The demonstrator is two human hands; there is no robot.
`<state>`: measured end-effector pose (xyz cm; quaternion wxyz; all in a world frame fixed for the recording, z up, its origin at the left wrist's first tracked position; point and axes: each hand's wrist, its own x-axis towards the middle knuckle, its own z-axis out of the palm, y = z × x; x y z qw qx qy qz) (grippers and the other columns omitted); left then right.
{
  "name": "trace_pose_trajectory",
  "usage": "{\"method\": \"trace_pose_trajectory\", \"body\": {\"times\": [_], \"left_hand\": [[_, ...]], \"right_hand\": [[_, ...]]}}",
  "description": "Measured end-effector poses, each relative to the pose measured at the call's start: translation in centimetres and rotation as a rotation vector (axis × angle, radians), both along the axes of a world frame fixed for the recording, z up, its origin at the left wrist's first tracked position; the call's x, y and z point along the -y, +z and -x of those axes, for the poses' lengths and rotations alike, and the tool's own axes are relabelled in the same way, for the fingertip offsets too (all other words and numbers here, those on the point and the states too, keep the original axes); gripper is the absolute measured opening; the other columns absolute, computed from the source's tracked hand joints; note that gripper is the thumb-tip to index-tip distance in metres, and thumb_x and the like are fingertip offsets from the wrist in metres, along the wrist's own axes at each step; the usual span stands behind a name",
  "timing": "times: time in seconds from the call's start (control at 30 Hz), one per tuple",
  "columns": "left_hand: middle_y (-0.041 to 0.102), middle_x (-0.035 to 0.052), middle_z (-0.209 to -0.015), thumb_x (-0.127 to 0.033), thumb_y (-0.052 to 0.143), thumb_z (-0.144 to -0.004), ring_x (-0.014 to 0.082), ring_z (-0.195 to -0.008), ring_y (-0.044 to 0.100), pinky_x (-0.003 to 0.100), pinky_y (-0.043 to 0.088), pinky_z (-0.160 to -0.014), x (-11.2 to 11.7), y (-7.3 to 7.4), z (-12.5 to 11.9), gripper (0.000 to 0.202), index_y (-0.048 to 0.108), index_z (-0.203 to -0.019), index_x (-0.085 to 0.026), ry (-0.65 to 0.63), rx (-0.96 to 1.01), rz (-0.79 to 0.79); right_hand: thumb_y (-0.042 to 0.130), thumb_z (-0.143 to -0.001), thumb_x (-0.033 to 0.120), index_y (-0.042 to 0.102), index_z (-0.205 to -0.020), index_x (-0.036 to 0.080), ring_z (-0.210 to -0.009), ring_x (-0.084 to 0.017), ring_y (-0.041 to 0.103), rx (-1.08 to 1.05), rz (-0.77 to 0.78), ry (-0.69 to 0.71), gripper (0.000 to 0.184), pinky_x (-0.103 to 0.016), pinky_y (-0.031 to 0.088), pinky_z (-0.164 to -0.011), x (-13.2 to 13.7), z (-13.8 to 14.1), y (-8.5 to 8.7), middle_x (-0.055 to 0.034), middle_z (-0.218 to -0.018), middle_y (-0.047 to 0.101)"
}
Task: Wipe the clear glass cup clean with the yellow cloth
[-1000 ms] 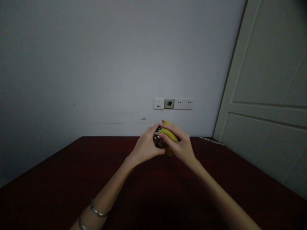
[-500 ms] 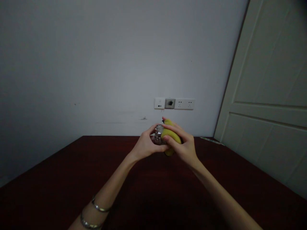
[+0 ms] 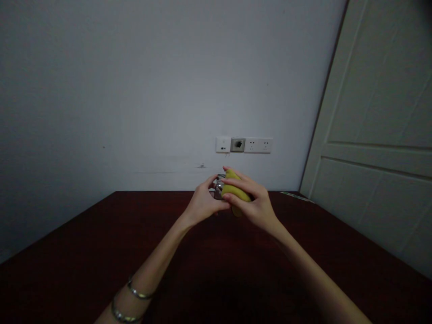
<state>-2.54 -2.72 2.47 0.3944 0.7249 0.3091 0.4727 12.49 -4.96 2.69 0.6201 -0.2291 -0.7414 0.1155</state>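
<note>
Both my hands are raised together above the far part of a dark red table (image 3: 101, 252). My left hand (image 3: 201, 206) is closed round a small clear glass jar (image 3: 218, 189); only part of the jar shows between the fingers. My right hand (image 3: 256, 204) grips a yellow sponge-like pad (image 3: 235, 193) and presses it against the jar's right side. Metal bangles sit on my left wrist (image 3: 135, 294).
A white wall stands just behind the table, with a row of wall sockets (image 3: 243, 145) above the hands. A pale panelled door (image 3: 381, 126) fills the right side. A thin light strip (image 3: 293, 195) lies at the table's far right corner.
The hands have stayed at the same spot. The jar has turned a little in my left hand and the yellow pad has shifted slightly left and up over it.
</note>
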Motion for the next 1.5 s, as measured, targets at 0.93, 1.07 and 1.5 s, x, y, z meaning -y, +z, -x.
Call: {"method": "trace_pose_trajectory", "body": {"times": [0.93,1.07,1.5], "left_hand": [[0.065,0.0066,-0.109,-0.021,0.075,-0.06,0.0217,-0.093,0.063,0.032,0.051,-0.079,0.5,0.1,-0.1,0.065,0.052,-0.12,-0.019,0.061,-0.15,-0.307],[0.064,0.009,-0.114,-0.019,0.074,-0.061,0.0232,-0.097,0.062,0.035,0.051,-0.083,0.4,0.1,0.2,0.066,0.051,-0.123,-0.018,0.023,-0.118,-0.285],[0.064,0.005,-0.084,-0.04,0.077,-0.061,0.0135,-0.064,0.059,0.024,0.05,-0.048,-0.5,0.2,0.6,0.054,0.058,-0.103,-0.014,-0.196,0.079,0.08]], "right_hand": [[0.068,-0.077,0.027,0.068,-0.107,0.027,-0.119,-0.024,0.055,0.194,-0.142,-0.138,0.031,-0.047,0.037,-0.107,0.7,-0.1,0.2,-0.0055,-0.13,0.058],[0.068,-0.077,0.026,0.068,-0.108,0.029,-0.12,-0.024,0.054,0.199,-0.148,-0.111,0.031,-0.048,0.037,-0.107,1.0,0.0,0.3,-0.0044,-0.13,0.058],[0.066,-0.077,0.039,0.044,-0.133,0.032,-0.129,-0.024,0.043,0.195,0.078,0.012,0.061,-0.045,0.033,-0.109,0.6,-1.6,0.4,-0.004,-0.143,0.043]]}}
